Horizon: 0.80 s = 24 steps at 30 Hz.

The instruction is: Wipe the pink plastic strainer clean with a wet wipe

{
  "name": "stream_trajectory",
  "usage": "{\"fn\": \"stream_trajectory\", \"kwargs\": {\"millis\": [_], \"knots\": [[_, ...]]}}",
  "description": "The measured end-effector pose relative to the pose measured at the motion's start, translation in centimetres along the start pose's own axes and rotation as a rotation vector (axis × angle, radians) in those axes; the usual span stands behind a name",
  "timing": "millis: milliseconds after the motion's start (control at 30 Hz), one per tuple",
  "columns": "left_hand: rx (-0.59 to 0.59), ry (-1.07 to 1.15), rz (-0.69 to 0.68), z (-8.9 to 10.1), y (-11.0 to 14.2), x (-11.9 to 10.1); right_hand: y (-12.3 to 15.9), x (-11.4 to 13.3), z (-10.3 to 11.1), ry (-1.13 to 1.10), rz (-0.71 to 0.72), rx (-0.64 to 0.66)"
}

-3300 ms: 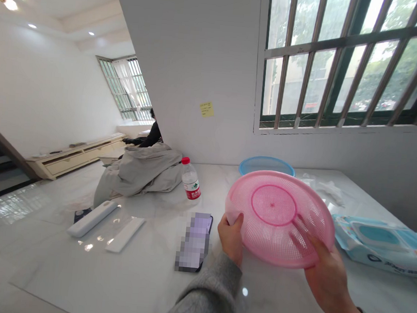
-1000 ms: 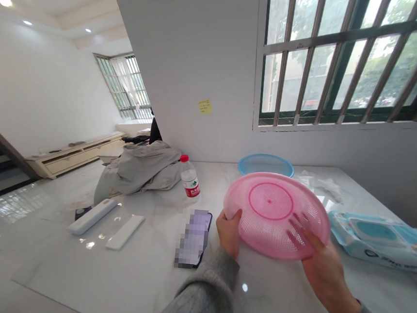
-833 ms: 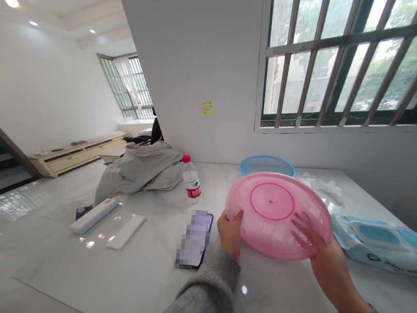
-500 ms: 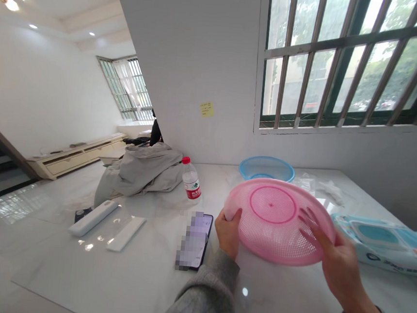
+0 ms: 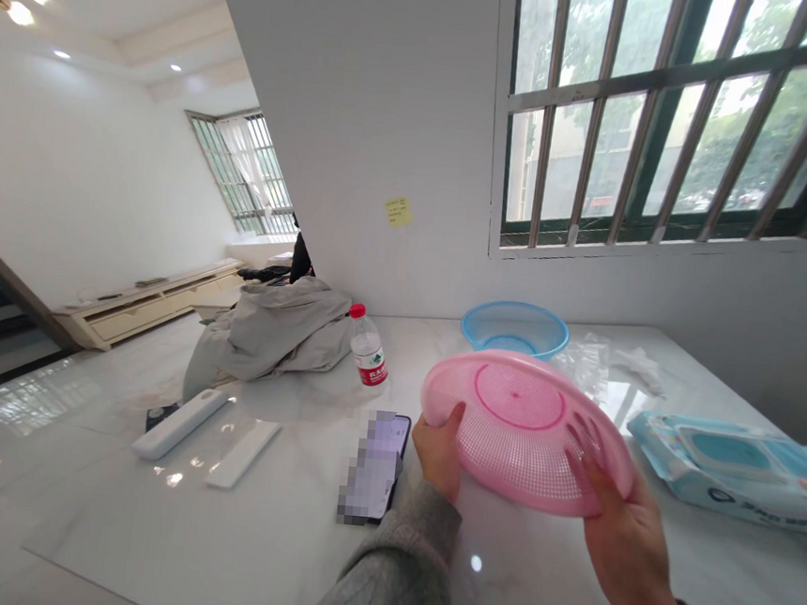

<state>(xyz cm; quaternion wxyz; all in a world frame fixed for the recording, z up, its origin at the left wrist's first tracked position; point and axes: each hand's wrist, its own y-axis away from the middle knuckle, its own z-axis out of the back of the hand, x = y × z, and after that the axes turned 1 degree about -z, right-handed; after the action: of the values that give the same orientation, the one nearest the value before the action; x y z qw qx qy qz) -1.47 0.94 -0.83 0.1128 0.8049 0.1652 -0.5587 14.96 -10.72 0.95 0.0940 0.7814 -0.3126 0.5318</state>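
I hold a round pink plastic mesh basket (image 5: 517, 416) tilted above the white marble table (image 5: 270, 536), its underside facing me. My left hand (image 5: 438, 452) grips the basket's left rim with the thumb over the edge. My right hand (image 5: 619, 538) holds the lower right rim, its fingers spread behind the mesh and showing through it. A blue mesh basket (image 5: 514, 326) stands upright on the table behind the pink one, near the wall.
A phone (image 5: 375, 465) lies just left of my left hand. Farther left are two white bars (image 5: 181, 421), a water bottle (image 5: 367, 358) and a grey jacket (image 5: 270, 333). A wet-wipes pack (image 5: 732, 471) lies at right, crumpled plastic (image 5: 610, 363) behind.
The pink basket has tipped flatter and dropped a little, so more of the blue basket shows behind it. My right hand has slid lower along the rim.
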Motion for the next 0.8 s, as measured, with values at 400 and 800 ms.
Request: {"fn": "stream_trajectory", "kwargs": {"millis": [400, 800], "knots": [[-0.040, -0.058, -0.053, 0.1, -0.7, -1.2, -2.5, 0.9, 2.0, 0.395, 0.180, 0.047], [-0.089, -0.372, -0.355, 0.9, -0.4, -2.1, -3.0, 3.2, 2.3, 0.395, 0.075, 0.021]]}}
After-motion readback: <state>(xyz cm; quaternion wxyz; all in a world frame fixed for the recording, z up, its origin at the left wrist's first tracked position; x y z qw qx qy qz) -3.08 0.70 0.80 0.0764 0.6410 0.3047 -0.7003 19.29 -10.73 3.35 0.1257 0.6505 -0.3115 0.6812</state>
